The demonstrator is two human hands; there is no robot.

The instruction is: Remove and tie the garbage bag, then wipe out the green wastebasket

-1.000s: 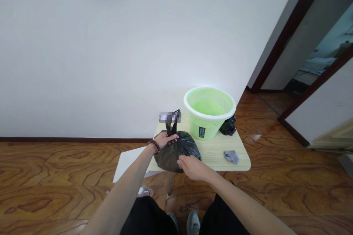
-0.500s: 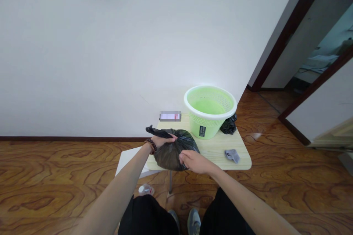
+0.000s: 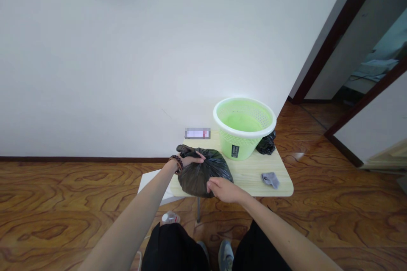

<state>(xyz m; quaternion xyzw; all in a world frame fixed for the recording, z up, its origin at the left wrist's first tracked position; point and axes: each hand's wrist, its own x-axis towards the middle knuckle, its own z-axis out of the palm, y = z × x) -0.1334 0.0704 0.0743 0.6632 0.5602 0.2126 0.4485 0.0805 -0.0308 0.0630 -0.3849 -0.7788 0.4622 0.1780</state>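
Note:
A full black plastic bag (image 3: pixel 195 178) rests on the near left part of a small light wood table (image 3: pixel 248 178). Its gathered neck is in my left hand (image 3: pixel 192 159), which wears a beaded bracelet and is closed round the plastic, the loose end sticking out to the left. My right hand (image 3: pixel 222 188) is curled, with the fingertips against the bag's near right side. Whether those fingers pinch the plastic is hidden. Behind and to the right stands a green basket (image 3: pixel 238 146) with a white rim.
Another crumpled black bag (image 3: pixel 267 144) sits behind the basket, and a grey cloth (image 3: pixel 270 180) lies at the table's right front. A blurred flat box (image 3: pixel 197 134) is by the wall. On the floor are a plastic bottle (image 3: pixel 171 217) and a white panel (image 3: pixel 148 181).
The bag's loose end has folded in toward my left hand from its stretched position at the left. My right hand stays at the bag's near side. The view has shifted slightly.

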